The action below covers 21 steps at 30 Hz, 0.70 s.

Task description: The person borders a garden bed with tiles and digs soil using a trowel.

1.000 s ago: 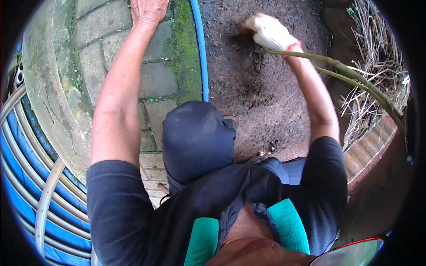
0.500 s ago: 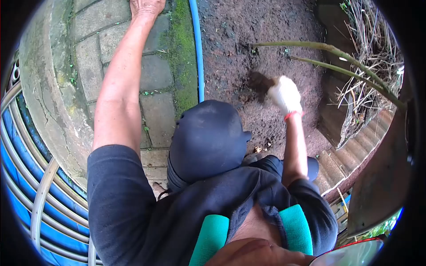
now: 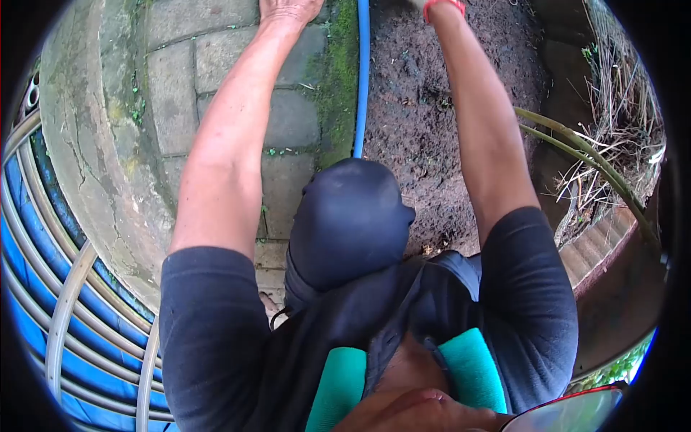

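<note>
At the top edge, my left hand (image 3: 291, 10) reaches over the stone pavers (image 3: 171, 93), beside a mossy strip; its fingers are cut off by the frame. My right arm stretches forward over dark bare soil (image 3: 414, 108). Only the wrist with a red band (image 3: 444, 7) shows there, and the hand lies beyond the top edge. Between the two arms a blue hose (image 3: 362, 79) runs along the border of moss and soil. My dark-clothed knee (image 3: 350, 216) is below it.
Green stems (image 3: 576, 144) arch in from the right, near a heap of dry stalks (image 3: 622, 101). A curved concrete edge (image 3: 93, 144) lies on the left, with metal bars (image 3: 65, 324) over something blue. Corrugated brown material (image 3: 594, 248) is at the right.
My gloved right hand, earlier low over the soil with a dark clump at its fingers, has moved forward out of view. My left hand and the scene appear shifted right.
</note>
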Tool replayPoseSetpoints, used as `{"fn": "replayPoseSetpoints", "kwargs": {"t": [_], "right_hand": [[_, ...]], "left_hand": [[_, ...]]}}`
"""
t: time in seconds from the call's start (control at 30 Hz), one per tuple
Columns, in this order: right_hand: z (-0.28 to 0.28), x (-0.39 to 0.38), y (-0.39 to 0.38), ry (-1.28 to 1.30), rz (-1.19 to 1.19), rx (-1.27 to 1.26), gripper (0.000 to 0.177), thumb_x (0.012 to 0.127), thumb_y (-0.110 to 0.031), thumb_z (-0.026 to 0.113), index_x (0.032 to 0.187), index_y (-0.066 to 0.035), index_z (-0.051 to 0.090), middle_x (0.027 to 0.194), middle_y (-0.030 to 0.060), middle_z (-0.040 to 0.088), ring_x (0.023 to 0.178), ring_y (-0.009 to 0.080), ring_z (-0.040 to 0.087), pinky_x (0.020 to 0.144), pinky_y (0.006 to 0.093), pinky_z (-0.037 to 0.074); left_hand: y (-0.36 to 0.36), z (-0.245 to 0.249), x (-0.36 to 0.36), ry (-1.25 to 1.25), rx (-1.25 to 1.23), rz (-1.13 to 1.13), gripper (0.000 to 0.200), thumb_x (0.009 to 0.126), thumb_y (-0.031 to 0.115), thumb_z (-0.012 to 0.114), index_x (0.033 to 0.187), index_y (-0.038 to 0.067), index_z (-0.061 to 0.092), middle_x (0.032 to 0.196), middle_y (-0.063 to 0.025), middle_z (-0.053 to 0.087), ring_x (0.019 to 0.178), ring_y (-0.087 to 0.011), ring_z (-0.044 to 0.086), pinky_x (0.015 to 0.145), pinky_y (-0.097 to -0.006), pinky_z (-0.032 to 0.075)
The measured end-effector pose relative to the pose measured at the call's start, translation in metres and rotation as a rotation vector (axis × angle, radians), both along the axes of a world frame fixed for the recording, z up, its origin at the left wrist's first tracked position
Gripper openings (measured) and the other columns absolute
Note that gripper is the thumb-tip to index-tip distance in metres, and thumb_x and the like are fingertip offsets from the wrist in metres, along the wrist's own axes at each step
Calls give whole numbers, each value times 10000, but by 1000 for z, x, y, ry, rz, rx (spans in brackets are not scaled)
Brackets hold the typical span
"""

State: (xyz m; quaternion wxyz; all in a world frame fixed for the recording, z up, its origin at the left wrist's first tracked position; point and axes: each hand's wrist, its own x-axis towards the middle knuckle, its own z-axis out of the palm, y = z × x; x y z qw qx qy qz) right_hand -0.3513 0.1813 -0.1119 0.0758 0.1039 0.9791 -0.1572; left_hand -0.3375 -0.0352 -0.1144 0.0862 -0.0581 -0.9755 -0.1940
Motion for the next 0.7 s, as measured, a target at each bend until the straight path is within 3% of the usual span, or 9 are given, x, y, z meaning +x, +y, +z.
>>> {"fn": "replayPoseSetpoints", "kwargs": {"t": [0.1, 0.2, 0.33, 0.37, 0.47, 0.5, 0.53, 0.6, 0.7], "right_hand": [[-21, 67, -4, 32, 75, -28, 249, 792, -166, 555, 834, 6, 731, 880, 262, 699, 856, 446, 682, 798, 483, 550], [1, 120, -24, -219, 73, -119, 322, 779, -231, 582, 974, -13, 718, 1024, 270, 686, 1001, 420, 666, 915, 454, 528], [13, 195, -32, -283, 170, -94, 290, 772, -185, 585, 974, -32, 724, 1021, 247, 695, 985, 402, 673, 894, 448, 535], [18, 209, -31, -325, 200, -67, 289, 779, -196, 587, 972, -29, 723, 1009, 240, 700, 974, 396, 679, 876, 454, 543], [37, 232, -14, -414, 262, 18, 282, 789, -199, 589, 973, -29, 717, 989, 230, 708, 951, 386, 690, 849, 464, 552], [44, 237, -10, -447, 286, 46, 278, 790, -195, 590, 975, -30, 716, 985, 228, 709, 945, 383, 692, 844, 467, 553], [64, 231, -12, -414, 175, 6, 275, 804, -199, 581, 977, -30, 711, 985, 224, 710, 939, 382, 693, 833, 473, 554], [46, 214, -8, -44, 124, -75, 258, 828, -193, 567, 974, -40, 715, 971, 216, 713, 928, 382, 693, 829, 472, 554], [-1, 157, -12, 91, 171, 51, 233, 853, -189, 561, 968, -63, 719, 982, 199, 717, 942, 370, 694, 827, 476, 553]], "left_hand": [[0, -2, -2, 10, -12, -16, 566, 978, 326, 537, 1401, -44, 472, 1414, -316, 324, 1386, -478, 283, 1149, -513, 334], [0, -5, -3, 36, -23, -9, 570, 974, 324, 544, 1405, -41, 466, 1415, -317, 319, 1384, -481, 282, 1148, -511, 333], [-2, -8, -4, 118, -34, -58, 578, 966, 309, 559, 1419, -33, 450, 1402, -327, 339, 1359, -485, 308, 1141, -512, 330], [-1, 1, -2, 224, -36, -97, 615, 934, 333, 603, 1425, -6, 455, 1391, -333, 351, 1346, -495, 318, 1134, -526, 319], [21, 19, 25, 27, -36, -195, 681, 876, 377, 665, 1424, 25, 468, 1397, -337, 346, 1346, -507, 311, 1142, -548, 288], [35, -1, 39, 161, -65, -240, 746, 813, 424, 720, 1413, 47, 487, 1404, -334, 345, 1356, -517, 295, 1153, -578, 240], [43, 2, 57, 135, -56, -336, 769, 766, 416, 751, 1402, 61, 505, 1420, -321, 343, 1377, -512, 273, 1164, -600, 207], [54, -11, 73, 110, -239, -327, 782, 720, 378, 772, 1397, 80, 517, 1403, -303, 363, 1387, -507, 264, 1170, -617, 186], [69, -7, 76, -5, -216, -164, 690, 733, 198, 698, 1388, 68, 522, 1334, -290, 401, 1368, -514, 287, 1174, -603, 194]]}}
